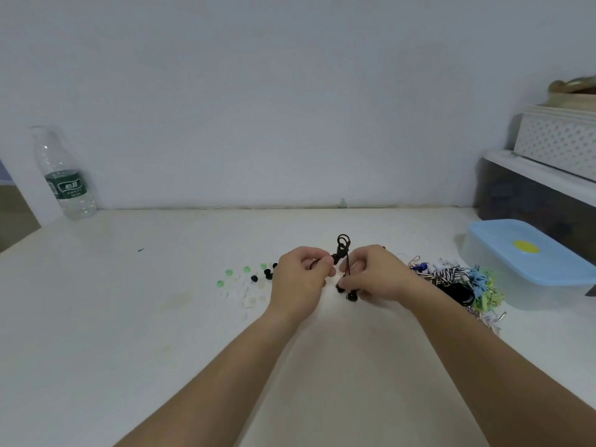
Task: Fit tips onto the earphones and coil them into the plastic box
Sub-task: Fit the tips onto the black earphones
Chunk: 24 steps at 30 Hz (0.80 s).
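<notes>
Two bare forearms reach in from the near edge and meet above the middle of the white table point(129, 317). The left hand point(301, 277) is curled, its thumb and forefinger pinched together on the black earphones point(342, 253) low on the coiled cable. The right hand point(377, 274) faces it, fingers bent and closed on the same cable; a strand runs down from its fingertips to two black earbuds point(346, 293) hanging just under the palm, close to the tabletop. A small loop of the cable stands up between the two hands, on the far side of the knuckles.

Left of the left hand lies a scatter of loose ear tips point(250, 283), green, black and pale ones, some just beside the wrist. Right of the right wrist sits a tangled pile of earphones point(464, 282) in striped, blue, green and black cords, partly hidden by the right forearm. Touching that pile on its far right side is the plastic box point(529, 269), clear-walled with a blue lid on it and a yellow spot on top. Beyond the box stand a dark storage bin point(532, 198) and a white perforated basket point(558, 143) on top of it. A water bottle point(63, 175) stands upright far left against the wall.

Bare tabletop lies open to the near left and between the forearms; the right side is crowded up to the box.
</notes>
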### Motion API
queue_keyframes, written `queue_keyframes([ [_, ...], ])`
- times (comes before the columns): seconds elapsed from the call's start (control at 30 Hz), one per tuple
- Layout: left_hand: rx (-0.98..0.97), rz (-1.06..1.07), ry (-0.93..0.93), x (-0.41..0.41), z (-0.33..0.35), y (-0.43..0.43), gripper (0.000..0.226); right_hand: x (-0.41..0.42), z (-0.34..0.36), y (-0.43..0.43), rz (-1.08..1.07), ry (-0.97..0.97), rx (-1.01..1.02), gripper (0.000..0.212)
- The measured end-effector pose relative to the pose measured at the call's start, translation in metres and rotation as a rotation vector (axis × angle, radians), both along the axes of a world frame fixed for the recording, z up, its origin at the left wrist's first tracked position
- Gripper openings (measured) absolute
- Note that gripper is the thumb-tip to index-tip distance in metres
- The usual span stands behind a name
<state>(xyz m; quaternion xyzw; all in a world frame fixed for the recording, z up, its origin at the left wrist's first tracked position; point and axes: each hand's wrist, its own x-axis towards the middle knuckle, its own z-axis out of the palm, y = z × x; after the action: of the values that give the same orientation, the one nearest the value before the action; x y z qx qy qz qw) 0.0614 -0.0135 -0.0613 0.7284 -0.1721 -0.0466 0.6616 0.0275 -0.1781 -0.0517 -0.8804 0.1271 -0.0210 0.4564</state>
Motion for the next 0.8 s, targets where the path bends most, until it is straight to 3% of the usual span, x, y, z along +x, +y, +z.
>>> queue_keyframes([
  [0.23,0.031,0.078,-0.020,0.004,0.002,-0.008,0.007,-0.007,0.007,-0.002,0.110,0.098,-0.260,0.015],
  [0.33,0.246,0.095,-0.070,0.005,-0.002,-0.009,0.005,-0.015,0.015,-0.007,0.035,0.029,0.027,0.030],
  [0.43,0.514,0.017,-0.129,0.003,-0.007,-0.014,0.011,-0.021,0.023,-0.014,-0.073,0.055,0.422,0.022],
  [0.57,0.742,0.043,-0.303,-0.007,-0.011,-0.016,0.011,-0.018,0.020,-0.010,-0.046,0.135,0.483,0.026],
  [0.67,0.520,0.058,-0.414,-0.008,-0.006,-0.008,0.013,-0.012,0.018,-0.004,-0.013,0.121,0.542,0.026],
  [0.8,0.200,-0.105,-0.222,-0.004,0.000,0.002,0.023,-0.005,0.014,0.002,-0.025,0.073,0.611,0.047],
])
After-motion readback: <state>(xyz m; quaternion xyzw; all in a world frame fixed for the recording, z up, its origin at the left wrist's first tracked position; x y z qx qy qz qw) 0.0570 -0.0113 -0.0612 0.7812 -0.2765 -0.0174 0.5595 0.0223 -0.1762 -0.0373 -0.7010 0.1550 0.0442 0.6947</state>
